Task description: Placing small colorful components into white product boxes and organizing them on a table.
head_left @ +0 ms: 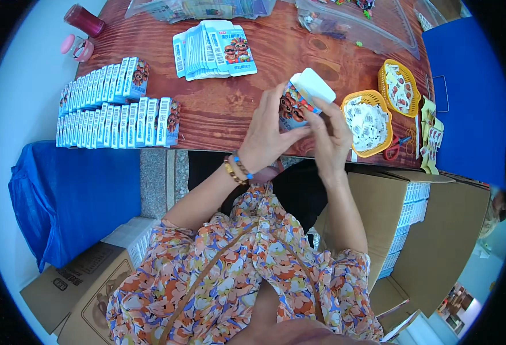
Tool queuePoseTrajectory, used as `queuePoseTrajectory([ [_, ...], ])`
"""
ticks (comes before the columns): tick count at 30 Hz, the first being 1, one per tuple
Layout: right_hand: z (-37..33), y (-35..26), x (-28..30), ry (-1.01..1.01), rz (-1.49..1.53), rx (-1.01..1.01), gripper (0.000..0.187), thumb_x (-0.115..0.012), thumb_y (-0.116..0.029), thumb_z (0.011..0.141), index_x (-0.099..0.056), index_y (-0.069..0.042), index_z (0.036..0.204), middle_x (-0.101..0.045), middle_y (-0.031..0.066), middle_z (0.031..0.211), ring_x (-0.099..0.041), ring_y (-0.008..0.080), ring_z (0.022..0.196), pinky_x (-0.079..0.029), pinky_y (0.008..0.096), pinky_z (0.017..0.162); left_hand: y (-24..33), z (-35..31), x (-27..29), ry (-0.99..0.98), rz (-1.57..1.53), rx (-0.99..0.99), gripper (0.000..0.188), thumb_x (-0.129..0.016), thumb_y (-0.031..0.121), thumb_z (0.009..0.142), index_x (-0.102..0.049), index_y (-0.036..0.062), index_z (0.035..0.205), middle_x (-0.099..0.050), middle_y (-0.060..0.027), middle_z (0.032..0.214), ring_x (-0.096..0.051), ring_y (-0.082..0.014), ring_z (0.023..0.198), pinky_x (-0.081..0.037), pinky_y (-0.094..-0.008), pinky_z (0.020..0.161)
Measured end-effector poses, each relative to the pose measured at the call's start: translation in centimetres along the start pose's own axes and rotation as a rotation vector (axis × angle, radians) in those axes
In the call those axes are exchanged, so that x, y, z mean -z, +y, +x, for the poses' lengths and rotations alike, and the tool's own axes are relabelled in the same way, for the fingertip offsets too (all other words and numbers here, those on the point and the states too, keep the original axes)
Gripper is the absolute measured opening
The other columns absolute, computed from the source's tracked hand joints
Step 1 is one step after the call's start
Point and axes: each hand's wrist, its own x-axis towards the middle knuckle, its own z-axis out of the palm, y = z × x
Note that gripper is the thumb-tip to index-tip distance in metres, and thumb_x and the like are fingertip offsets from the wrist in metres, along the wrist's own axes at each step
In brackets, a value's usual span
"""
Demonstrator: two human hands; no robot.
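A small blue carton (292, 109) printed with cartoon figures is held above the near edge of the reddish wooden table (218, 109), its white flap (317, 85) raised. Its left side is gripped by the left hand (267, 131), with the fingers closed round it and the thumb laid along its lower edge; its right side is held by the right hand (331, 137), whose fingers are drawn narrow, though whether a small item is also pinched there cannot be told. Just right of the hands, a yellow basket (370, 95) is filled with white packets (368, 125), a second yellow basket (416, 99) is set beyond it, and red-handled scissors (391, 153) are laid beside the nearer one. Well to the left, blue boxes (132, 123) are lined up upright in two rows, and beyond the hands a fanned stack of flat cartons (204, 54) is placed
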Motion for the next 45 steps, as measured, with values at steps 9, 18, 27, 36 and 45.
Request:
queuePoseTrajectory([
  [9,2.2,-1.6,3.8,-0.379,0.046,-0.093,0.021,-0.060,-0.009,0.099,-0.067,0.002,0.116,-0.063,0.0071,0.112,-0.059,0.0138,0.103,-0.046,0.0264,0.090,0.0,-1.3,2.9,-0.082,-0.481,0.060,0.047,-0.072,0.007,0.090,-0.053,0.0041,0.132,-0.065,-0.0101,0.112,-0.065,-0.0180,0.104,-0.055,-0.0311,0.083],
  [18,2.0,-1.9,4.0,-0.528,0.059,-0.101,0.019,-0.062,-0.008,0.098,-0.067,0.002,0.112,-0.065,0.0090,0.111,-0.062,0.0155,0.101,-0.048,0.0280,0.088,-0.7,-1.8,3.9,-0.289,-0.583,0.262,0.038,-0.073,0.011,0.088,-0.061,0.0050,0.124,-0.064,-0.0076,0.109,-0.064,-0.0188,0.105,-0.051,-0.0322,0.091],
  [27,1.4,-3.2,3.3,-0.474,-0.042,0.035,0.019,-0.065,-0.001,0.094,-0.066,0.001,0.113,-0.066,0.0106,0.114,-0.063,0.0177,0.102,-0.050,0.0296,0.089,0.5,-1.6,4.5,-0.282,-0.515,0.242,0.032,-0.068,0.010,0.091,-0.062,0.0068,0.123,-0.064,-0.0072,0.110,-0.063,-0.0176,0.102,-0.050,-0.0328,0.090],
  [36,1.0,-3.5,2.9,-0.358,0.275,-0.319,0.017,-0.057,-0.016,0.102,-0.064,0.000,0.103,-0.069,0.0101,0.112,-0.064,0.0129,0.101,-0.050,0.0285,0.093,0.7,-2.1,4.7,-0.260,-0.484,0.191,0.039,-0.067,0.003,0.091,-0.051,0.0042,0.127,-0.064,-0.0083,0.108,-0.065,-0.0145,0.096,-0.054,-0.0310,0.083],
  [45,2.4,-3.9,3.8,-0.505,0.188,-0.459,0.026,-0.063,-0.001,0.094,-0.071,-0.001,0.119,-0.073,0.0077,0.107,-0.066,0.0103,0.097,-0.051,0.0255,0.089,0.8,-1.3,5.3,-0.325,-0.424,0.176,0.050,-0.067,-0.001,0.089,-0.039,0.0054,0.130,-0.064,-0.0130,0.109,-0.068,-0.0200,0.099,-0.055,-0.0341,0.085],
])
